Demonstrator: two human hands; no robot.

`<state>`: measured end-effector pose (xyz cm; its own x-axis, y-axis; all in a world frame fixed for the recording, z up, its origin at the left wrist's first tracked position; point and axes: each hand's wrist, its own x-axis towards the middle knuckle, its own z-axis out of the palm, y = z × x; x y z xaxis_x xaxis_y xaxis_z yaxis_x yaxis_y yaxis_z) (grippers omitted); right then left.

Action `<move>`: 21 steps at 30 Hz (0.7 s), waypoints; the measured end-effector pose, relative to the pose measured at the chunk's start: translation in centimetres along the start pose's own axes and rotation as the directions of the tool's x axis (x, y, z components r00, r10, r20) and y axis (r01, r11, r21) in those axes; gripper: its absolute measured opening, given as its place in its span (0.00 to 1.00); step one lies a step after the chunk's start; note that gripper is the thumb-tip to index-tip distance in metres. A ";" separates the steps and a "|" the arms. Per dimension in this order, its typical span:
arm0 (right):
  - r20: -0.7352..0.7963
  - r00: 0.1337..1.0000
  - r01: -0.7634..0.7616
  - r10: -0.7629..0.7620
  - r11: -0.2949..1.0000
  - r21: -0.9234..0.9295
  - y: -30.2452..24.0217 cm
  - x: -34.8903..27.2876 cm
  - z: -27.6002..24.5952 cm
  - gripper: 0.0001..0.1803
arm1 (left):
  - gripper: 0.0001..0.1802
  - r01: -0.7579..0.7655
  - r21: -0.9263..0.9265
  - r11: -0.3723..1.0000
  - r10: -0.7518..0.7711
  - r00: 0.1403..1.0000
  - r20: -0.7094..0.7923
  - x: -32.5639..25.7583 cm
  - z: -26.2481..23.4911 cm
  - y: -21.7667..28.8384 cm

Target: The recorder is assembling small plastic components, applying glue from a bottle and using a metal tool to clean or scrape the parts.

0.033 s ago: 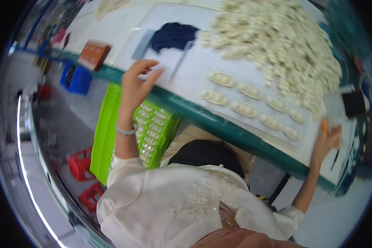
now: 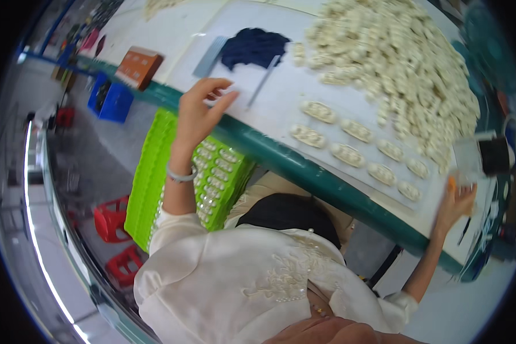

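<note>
The person sat at a white table [image 2: 180, 54] with a big heap of cream pieces [image 2: 395, 69] on its far side, and I took my bearings from that heap. Eight cream pieces [image 2: 347, 155] lay just on its near side in two rows of four. The left hand [image 2: 203, 109] was well off to the left of the heap, raised at the table's edge, its fingers bent and the thumb held apart from them, with nothing between. The right hand [image 2: 457, 200] was by the heap's near right end, close beside a clear box [image 2: 467, 150]; something orange [image 2: 452, 183] showed at its fingertips, but with the blur I couldn't fairly tell whether it was pinching it. Left of the heap sat a dark blue clump [image 2: 253, 47], a thin grey stick [image 2: 262, 83] and, farther over, a brown box [image 2: 139, 67]. Nearer than the heap and well to its left, below tabletop level, a bright green tray [image 2: 146, 183] held rows of pale pieces [image 2: 215, 183].
</note>
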<state>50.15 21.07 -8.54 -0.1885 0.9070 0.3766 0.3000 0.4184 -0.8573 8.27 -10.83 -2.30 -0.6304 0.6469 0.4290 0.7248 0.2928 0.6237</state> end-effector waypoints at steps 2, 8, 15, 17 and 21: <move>-0.042 0.999 -0.018 0.013 0.992 -0.125 -1.1 -0.7 -1.0 0.36 | 0.11 0.051 -0.040 0.998 -0.050 0.999 0.013 0.1 0.0 -0.1; 0.061 0.991 0.134 -0.120 0.914 -0.382 -6.7 -5.0 1.9 0.25 | 0.16 0.129 0.016 0.992 -0.130 0.983 0.130 0.2 1.7 -0.5; 0.262 0.965 0.161 0.020 0.745 -0.647 -8.3 0.9 5.4 0.25 | 0.17 0.157 0.049 0.986 -0.163 0.970 0.180 1.5 4.2 -1.8; 0.373 0.926 0.258 0.066 0.611 -0.749 -7.0 2.7 5.8 0.29 | 0.17 0.182 0.020 0.983 -0.183 0.969 0.163 1.4 4.1 -1.5; 0.410 0.892 0.128 0.192 0.761 -0.635 -8.3 4.3 7.2 0.28 | 0.16 0.120 0.083 0.989 -0.132 0.979 0.158 1.2 4.2 -1.5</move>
<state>40.08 21.11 -2.33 -0.4939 0.8691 0.0277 0.7985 0.4659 -0.3813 7.54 -7.52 -5.49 -0.6683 0.7061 0.2342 0.6647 0.4254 0.6142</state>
